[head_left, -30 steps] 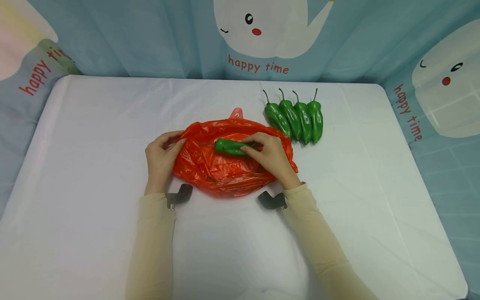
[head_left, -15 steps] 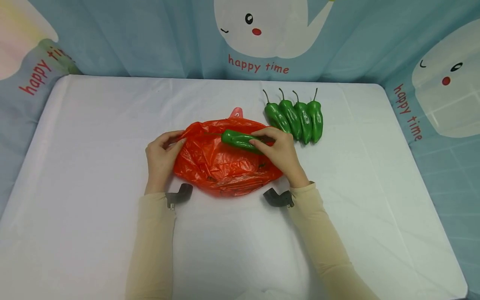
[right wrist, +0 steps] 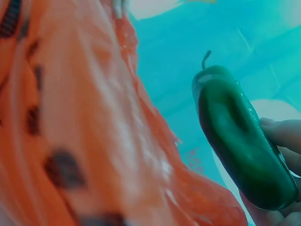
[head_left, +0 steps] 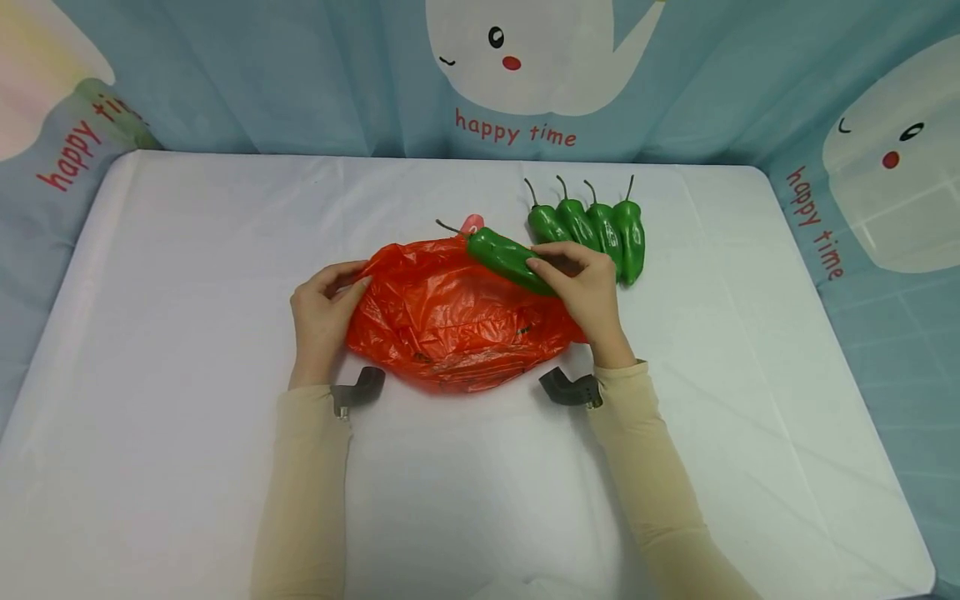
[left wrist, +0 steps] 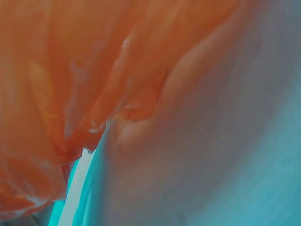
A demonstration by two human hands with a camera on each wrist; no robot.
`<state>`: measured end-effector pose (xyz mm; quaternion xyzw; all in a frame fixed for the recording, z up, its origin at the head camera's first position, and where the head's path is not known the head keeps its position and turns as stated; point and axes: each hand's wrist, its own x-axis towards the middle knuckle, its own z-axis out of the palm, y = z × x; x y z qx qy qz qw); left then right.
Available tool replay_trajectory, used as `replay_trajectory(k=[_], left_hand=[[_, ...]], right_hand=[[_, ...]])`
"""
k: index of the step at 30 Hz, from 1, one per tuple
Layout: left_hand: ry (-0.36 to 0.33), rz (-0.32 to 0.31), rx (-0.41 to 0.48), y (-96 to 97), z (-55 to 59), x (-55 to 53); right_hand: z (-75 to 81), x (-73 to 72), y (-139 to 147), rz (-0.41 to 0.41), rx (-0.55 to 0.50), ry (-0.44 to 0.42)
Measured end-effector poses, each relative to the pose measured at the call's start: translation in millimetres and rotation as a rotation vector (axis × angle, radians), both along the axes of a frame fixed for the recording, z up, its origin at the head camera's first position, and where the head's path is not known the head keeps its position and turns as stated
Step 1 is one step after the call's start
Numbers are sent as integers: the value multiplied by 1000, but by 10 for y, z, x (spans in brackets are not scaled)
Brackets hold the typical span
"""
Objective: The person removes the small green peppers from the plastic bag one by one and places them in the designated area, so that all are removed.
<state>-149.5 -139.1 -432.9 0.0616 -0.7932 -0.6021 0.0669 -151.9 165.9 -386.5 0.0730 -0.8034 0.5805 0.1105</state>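
Note:
A red plastic bag [head_left: 457, 321] lies opened out on the white table in the head view. My left hand [head_left: 322, 312] pinches its left rim between thumb and fingers. My right hand [head_left: 588, 287] holds a green pepper [head_left: 506, 257] by its lower end, above the bag's right back rim, with the stem pointing to the back left. In the right wrist view the same pepper [right wrist: 240, 141] is gripped beside the bag's orange-looking wall [right wrist: 103, 122]. The left wrist view is mostly filled by bag film [left wrist: 84, 70] and a blurred part of the hand.
Several green peppers [head_left: 628, 242] lie in a row at the back right, stems to the back, partly behind my right hand. A pink bag handle tip [head_left: 472, 223] sticks out behind the bag. A printed blue curtain [head_left: 300, 75] borders the table [head_left: 187, 467].
My right hand has moved back and to the right, carrying the pepper from over the bag's middle to its back right rim. The left hand has stayed at the bag's left rim.

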Motion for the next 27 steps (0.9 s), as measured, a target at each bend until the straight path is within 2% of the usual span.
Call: replay_trajectory(k=[13, 20, 23, 27], left_hand=[[-11, -4, 1, 4, 17, 18], [-21, 2, -5, 8, 11, 12], [-22, 5, -3, 9, 9, 9], [-25, 5, 0, 8, 12, 9]], right_hand=[[64, -12, 105, -89, -86, -22], [263, 84, 58, -120, -81, -16], [255, 77, 83, -127, -90, -10], [118, 2, 171, -144, -120, -12]])
